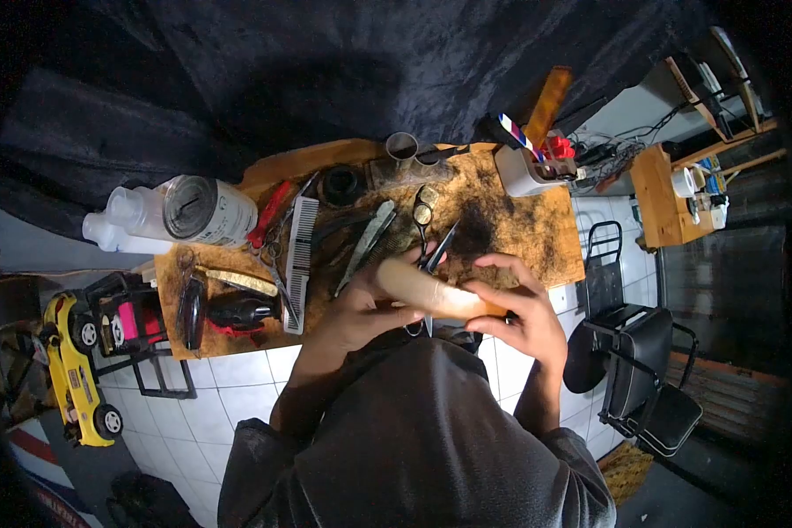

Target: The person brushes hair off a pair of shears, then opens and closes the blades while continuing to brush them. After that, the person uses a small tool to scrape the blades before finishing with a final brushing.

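Note:
A pale, glossy curved band that looks like a roll of tape (414, 289) is held edge-up between my hands, over the front edge of the table. My left hand (358, 308) grips its left end, thumb along the near side. At the right end, my right hand (524, 310) pinches the roll between thumb and fingers, with the index finger raised. Just beyond the roll, a pair of scissors (443, 246) points away to the right, partly hidden by my left fingers. Thinning-style shears with gold round parts (422, 214) lie farther back.
On the hair-strewn wooden table (524, 224) lie a grey comb (301, 255), a straight razor (367, 239) and a black clipper (242, 310). A large can (211, 211) stands left; a white container (528, 172) stands right. A black chair (638, 361) and yellow toy car (75, 374) flank the table.

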`<action>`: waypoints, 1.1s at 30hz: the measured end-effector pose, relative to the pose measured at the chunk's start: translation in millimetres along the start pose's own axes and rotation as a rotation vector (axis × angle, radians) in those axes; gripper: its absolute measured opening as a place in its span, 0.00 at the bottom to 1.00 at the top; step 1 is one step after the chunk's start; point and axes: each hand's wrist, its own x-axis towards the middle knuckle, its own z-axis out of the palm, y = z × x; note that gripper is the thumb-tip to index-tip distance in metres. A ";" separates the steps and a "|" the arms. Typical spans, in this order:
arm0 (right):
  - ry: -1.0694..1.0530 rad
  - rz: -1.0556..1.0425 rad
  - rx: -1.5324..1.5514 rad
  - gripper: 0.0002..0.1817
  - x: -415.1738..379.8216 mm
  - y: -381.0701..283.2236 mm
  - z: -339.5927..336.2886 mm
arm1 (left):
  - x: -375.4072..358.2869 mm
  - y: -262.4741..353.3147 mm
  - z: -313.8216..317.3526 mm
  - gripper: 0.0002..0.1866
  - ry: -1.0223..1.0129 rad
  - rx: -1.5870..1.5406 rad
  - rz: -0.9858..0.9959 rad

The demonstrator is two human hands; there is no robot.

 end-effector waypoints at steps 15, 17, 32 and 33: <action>-0.139 0.096 0.088 0.27 -8.8 10.1 -3.7 | 10.3 7.1 -14.8 0.51 -0.047 -0.883 -0.062; -0.262 0.054 0.210 0.28 -12.3 14.4 -6.0 | 10.1 9.1 -18.3 0.52 -0.061 -0.855 -0.040; -0.429 0.141 0.290 0.29 -5.6 8.7 -13.0 | 6.0 21.1 -22.4 0.58 0.040 -0.719 -0.059; -0.395 0.140 0.289 0.29 -6.7 9.7 -13.2 | 5.1 17.6 -24.7 0.57 0.042 -0.714 -0.054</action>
